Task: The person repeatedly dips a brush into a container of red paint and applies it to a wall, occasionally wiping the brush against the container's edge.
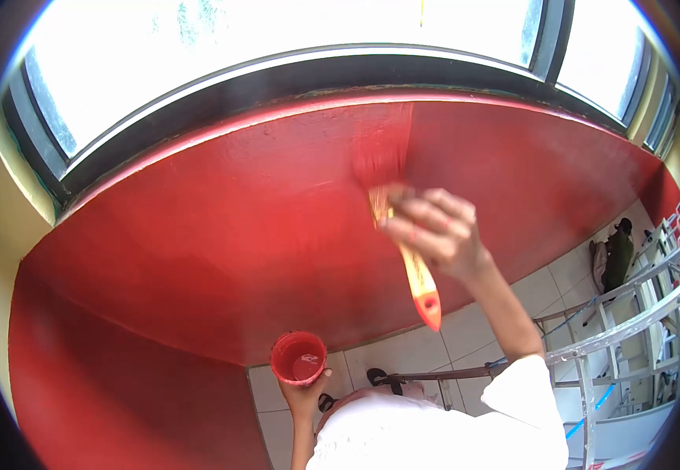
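Observation:
My right hand (438, 231) grips a paintbrush (418, 278) near its metal band, fingers closed round it. The handle is yellow with a red tip and points down; the bristles point up at the red wall (277, 204) and look blurred. A streak of wet, shinier red paint (383, 149) runs above the brush to the ledge. Low in front of me, my left hand (304, 392) holds a small red paint cup (298, 359) from beneath and the side. Some red paint shows inside it.
Above the wall runs a dark window frame (293, 77) with bright glass. At the right stand metal ladders (622, 329). White floor tiles (410, 348) lie below, with my sandalled feet partly visible. A dark green bag-like item (615, 258) rests on the floor farther right.

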`<state>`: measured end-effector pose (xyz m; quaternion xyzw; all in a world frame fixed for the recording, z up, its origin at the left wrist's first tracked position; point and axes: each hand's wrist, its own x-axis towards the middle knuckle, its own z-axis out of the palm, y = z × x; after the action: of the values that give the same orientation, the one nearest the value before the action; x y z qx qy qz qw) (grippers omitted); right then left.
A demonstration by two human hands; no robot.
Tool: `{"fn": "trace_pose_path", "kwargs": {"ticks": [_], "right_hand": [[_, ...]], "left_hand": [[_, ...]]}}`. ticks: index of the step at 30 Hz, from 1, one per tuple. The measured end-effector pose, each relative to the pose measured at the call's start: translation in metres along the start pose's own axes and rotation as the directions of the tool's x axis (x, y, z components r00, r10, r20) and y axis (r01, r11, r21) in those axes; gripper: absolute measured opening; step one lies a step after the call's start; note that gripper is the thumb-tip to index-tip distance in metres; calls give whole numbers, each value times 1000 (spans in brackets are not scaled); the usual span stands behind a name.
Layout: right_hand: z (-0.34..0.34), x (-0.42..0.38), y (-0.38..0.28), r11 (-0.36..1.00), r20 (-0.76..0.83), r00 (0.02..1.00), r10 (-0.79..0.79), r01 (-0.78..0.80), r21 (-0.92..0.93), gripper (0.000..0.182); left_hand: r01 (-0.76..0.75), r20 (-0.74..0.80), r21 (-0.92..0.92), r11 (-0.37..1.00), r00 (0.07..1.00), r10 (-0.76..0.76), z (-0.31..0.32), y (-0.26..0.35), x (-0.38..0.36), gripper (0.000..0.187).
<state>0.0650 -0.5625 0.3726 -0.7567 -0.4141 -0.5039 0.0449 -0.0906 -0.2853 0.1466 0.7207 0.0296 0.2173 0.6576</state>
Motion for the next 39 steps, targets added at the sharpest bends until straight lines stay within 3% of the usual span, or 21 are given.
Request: {"fn": "trace_pose_path", "kwargs": {"ticks": [3,6,7,9,12,14,16,18,20,23,24,26,28,30,31,34,35,38,39], "right_hand": [[-16,7,-13,981,-119,991,62,-38,191,30],[-30,43,9,999,-403,915,5,13,41,29],[-26,49,15,1000,-397,918,13,-12,5,30],[-16,38,20,999,-229,973,-42,38,-22,30],[-3,0,-8,999,-65,998,0,3,40,27],[-16,5,-7,985,-137,991,0,24,172,24],[-35,32,8,996,-294,955,-45,65,57,29],[-27,50,21,998,-443,894,-69,59,-36,30],[-19,38,22,999,-216,976,-32,36,16,28],[-10,-10,-6,975,59,992,112,-121,187,24],[-16,-12,-6,952,26,993,112,-115,285,29],[-30,8,8,979,-229,972,59,-11,206,32],[-31,38,14,988,-476,874,99,-29,152,29],[-26,33,16,999,-284,957,54,-53,9,30],[-6,17,16,1000,-235,972,-4,10,25,28],[70,-121,-31,996,11,998,65,-65,67,34],[79,-146,-52,989,168,980,111,-125,79,33],[60,-138,-59,861,321,926,197,-320,396,29],[47,-116,-53,838,233,933,274,-350,418,28]], "left_hand": [[-3,3,-61,998,1000,3,-6,-10,0,69],[7,35,-92,996,999,-4,-19,-10,-4,69],[-5,38,-101,995,999,9,-19,-9,-3,70],[-35,41,-114,993,998,40,-20,-9,-1,71],[82,27,-138,987,996,-79,-29,-9,1,82],[122,-19,-149,981,992,-126,-28,-6,-4,90],[60,-64,-123,991,996,-68,-26,3,0,94],[104,-22,-136,985,994,-108,-26,-2,3,95],[129,-4,-139,982,991,-131,-24,-9,1,95],[151,5,-157,976,988,-152,-24,-6,-1,94],[168,8,-197,966,985,-170,-21,6,0,94],[160,-17,-179,971,986,-166,-21,13,-3,94],[90,-53,-78,993,994,-94,-21,5,-2,94],[125,-33,-71,990,991,-128,-24,-8,-3,92],[138,-27,-78,987,990,-141,-25,-12,-4,92],[90,-44,-66,994,995,-93,-23,-1,-3,88],[63,-62,-56,996,996,-66,-21,7,-4,87],[50,-85,-39,998,995,-54,-21,20,-2,80],[77,-81,-62,995,993,-82,-20,24,0,78]]}}
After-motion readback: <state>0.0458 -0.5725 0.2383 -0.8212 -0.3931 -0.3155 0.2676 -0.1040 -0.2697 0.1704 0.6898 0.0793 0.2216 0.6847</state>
